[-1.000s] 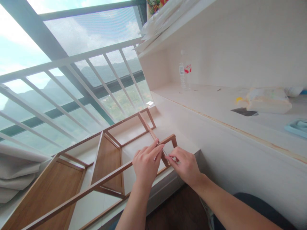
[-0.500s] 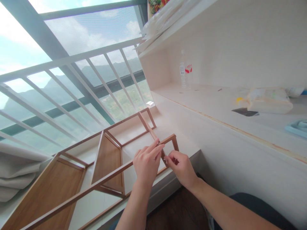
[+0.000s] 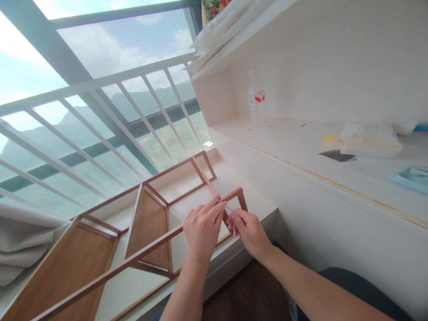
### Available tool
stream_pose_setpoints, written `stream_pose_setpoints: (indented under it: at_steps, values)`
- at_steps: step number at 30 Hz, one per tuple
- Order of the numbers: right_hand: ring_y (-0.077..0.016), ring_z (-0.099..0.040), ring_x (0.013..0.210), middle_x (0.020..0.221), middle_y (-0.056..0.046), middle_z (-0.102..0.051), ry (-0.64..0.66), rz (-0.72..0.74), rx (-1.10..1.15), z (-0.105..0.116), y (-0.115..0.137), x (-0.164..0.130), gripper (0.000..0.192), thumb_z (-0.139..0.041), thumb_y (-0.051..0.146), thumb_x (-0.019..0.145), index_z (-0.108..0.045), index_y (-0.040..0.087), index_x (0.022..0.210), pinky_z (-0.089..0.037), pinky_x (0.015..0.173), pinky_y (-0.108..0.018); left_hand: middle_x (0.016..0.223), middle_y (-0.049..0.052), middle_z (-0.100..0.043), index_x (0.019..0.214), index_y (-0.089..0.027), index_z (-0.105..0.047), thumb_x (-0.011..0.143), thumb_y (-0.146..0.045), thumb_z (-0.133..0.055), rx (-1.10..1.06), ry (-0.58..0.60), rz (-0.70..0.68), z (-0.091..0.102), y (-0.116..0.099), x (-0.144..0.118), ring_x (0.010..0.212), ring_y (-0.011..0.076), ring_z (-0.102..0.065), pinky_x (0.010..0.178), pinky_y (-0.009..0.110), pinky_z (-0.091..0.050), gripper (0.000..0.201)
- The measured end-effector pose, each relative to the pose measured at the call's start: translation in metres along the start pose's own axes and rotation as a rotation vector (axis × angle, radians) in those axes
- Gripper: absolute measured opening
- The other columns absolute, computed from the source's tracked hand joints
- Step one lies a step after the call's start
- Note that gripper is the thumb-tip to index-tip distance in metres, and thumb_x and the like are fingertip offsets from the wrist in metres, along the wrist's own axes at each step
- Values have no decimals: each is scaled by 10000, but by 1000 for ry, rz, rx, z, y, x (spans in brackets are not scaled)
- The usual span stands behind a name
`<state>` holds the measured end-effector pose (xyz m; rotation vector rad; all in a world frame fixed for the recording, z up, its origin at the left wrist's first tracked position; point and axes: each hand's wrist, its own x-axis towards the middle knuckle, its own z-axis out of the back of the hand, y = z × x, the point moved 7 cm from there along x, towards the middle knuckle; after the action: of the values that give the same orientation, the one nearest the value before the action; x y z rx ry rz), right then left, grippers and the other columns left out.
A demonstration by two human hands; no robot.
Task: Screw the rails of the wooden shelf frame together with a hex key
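A brown wooden shelf frame point(image 3: 154, 240) lies on its side along the white window ledge, its flat panels standing between the rails. My left hand point(image 3: 203, 225) is closed around the near rail, close to a corner joint. Its index finger and thumb point toward a crosspiece point(image 3: 207, 182). Just to the right, my right hand point(image 3: 249, 229) pinches a thin metal rod point(image 3: 229, 208) that looks like a hex key. The rod's tip reaches the joint beside my left fingertips. My right fingers hide the rest of it.
A white shelf unit point(image 3: 301, 187) rises on the right. A clear plastic bottle point(image 3: 256, 104), a soft packet point(image 3: 369, 139) and a light blue plastic item point(image 3: 413, 178) stand or lie on it. White railings point(image 3: 143, 102) and a window are behind the frame; a grey curtain point(image 3: 26, 245) hangs left.
My right hand has turned slightly, and the metal rod now shows between its fingers and the joint. My left hand stays on the rail. The view has shifted a little.
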<state>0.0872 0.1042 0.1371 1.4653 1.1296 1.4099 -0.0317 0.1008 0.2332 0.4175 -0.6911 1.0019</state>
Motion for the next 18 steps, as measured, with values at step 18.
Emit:
stream_pose_setpoints:
  at_steps: [18]
  values:
    - [-175, -636, 727, 765, -30, -665, 19, 308, -357, 7, 27, -2, 350, -408, 386, 1071, -709, 209, 1095, -467, 687, -278, 882, -40, -809, 1158, -306, -721, 908, -276, -683, 0, -58, 133, 0, 8, -1, 751, 186, -738, 739, 318, -478, 255]
